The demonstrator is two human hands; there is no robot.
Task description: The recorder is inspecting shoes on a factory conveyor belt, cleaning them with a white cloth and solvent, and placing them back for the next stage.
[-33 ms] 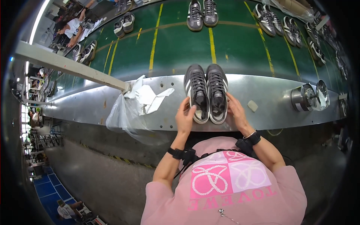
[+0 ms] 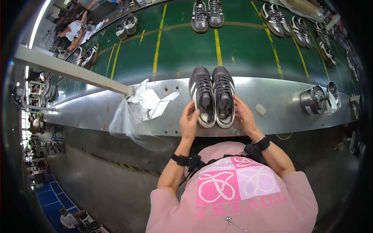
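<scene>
A pair of dark grey sneakers with white side stripes rests side by side on the metal ledge (image 2: pixel 272 97), toes pointing away from me. My left hand (image 2: pixel 189 121) is curved against the outer side of the left sneaker (image 2: pixel 203 91), thumb near its heel opening. Along the outer side of the right sneaker (image 2: pixel 223 89) lie the fingers of my right hand (image 2: pixel 245 118). Between them, both hands hold the pair from its two sides near the heels. Dark lining and pale insoles show inside the openings.
Beyond the ledge runs a green conveyor belt (image 2: pixel 186 46) carrying several sneaker pairs. A clear plastic bag (image 2: pixel 126 120) and white paper (image 2: pixel 153 103) lie left, below a pale metal bar (image 2: pixel 74 70). At right are a small pale block (image 2: pixel 260 109) and a metal canister (image 2: pixel 313 100).
The whole view has shifted very slightly to the left. Both hands stay against the sides of the sneakers.
</scene>
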